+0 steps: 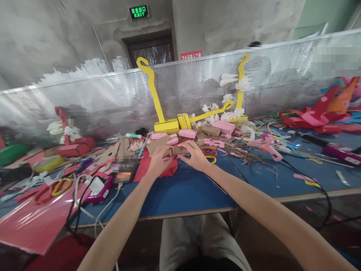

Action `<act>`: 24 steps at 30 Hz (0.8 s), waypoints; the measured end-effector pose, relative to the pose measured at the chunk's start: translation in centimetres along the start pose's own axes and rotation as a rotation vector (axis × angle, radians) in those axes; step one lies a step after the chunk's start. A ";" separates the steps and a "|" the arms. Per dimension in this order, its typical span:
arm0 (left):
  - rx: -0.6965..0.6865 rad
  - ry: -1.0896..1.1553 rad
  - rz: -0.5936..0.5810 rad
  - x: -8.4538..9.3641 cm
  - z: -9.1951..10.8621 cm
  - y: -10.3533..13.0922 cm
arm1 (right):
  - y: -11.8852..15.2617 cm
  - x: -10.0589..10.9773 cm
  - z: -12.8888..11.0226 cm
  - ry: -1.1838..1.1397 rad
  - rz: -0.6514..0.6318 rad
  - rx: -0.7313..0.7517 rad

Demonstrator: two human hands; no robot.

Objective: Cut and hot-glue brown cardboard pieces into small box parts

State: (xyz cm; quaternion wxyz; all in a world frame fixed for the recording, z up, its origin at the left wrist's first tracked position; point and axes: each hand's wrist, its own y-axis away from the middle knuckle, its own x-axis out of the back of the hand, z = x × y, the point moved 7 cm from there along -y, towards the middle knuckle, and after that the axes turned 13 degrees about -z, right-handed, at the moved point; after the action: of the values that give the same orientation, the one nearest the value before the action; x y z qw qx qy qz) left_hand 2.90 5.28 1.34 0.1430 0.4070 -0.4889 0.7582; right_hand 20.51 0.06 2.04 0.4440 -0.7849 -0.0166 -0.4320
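Between my two hands is a small brown cardboard box (176, 150), held above the blue table. My left hand (161, 161) grips its left end with the fingers closed. At the right end, my right hand (194, 155) pinches it with thumb and fingers. Red sheet material (169, 170) lies just under my left hand. Scissors with red and yellow handles (209, 153) rest beside my right hand, partly hidden by it. Beyond the hands are pink blocks (187, 133) and a yellow box with a tall hooked strip (166, 125).
A pink glue gun (266, 146) with a black cord lies to the right. Cardboard scraps (122, 150), a phone-like device (124, 174) and a purple power strip (99, 191) are to the left. A perforated metal panel (180, 86) runs along the table's back.
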 end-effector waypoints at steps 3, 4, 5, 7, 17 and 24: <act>0.002 -0.006 -0.003 -0.1 -0.2 0.1 | 0.1 0.0 -0.1 0.002 -0.001 0.010; 0.003 -0.008 -0.005 -0.1 -0.2 0.1 | 0.1 0.0 -0.1 0.005 -0.001 0.011; 0.006 -0.009 -0.008 -0.1 -0.1 0.1 | 0.1 0.0 -0.1 0.008 -0.001 0.012; 0.014 -0.013 -0.015 -0.1 0.0 0.1 | 0.1 0.0 0.0 0.016 -0.005 0.013; 0.040 -0.042 -0.052 -0.6 -0.8 -0.1 | 0.0 -0.1 0.0 0.049 -0.034 0.029; 0.029 -0.062 -0.092 -0.6 -0.7 0.0 | -0.1 -0.3 0.1 0.081 -0.048 0.059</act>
State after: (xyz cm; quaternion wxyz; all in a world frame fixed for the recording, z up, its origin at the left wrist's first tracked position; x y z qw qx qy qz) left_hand 2.97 5.99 0.81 0.1567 0.4545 -0.4627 0.7449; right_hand 20.38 0.32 1.88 0.4569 -0.7526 -0.0303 -0.4732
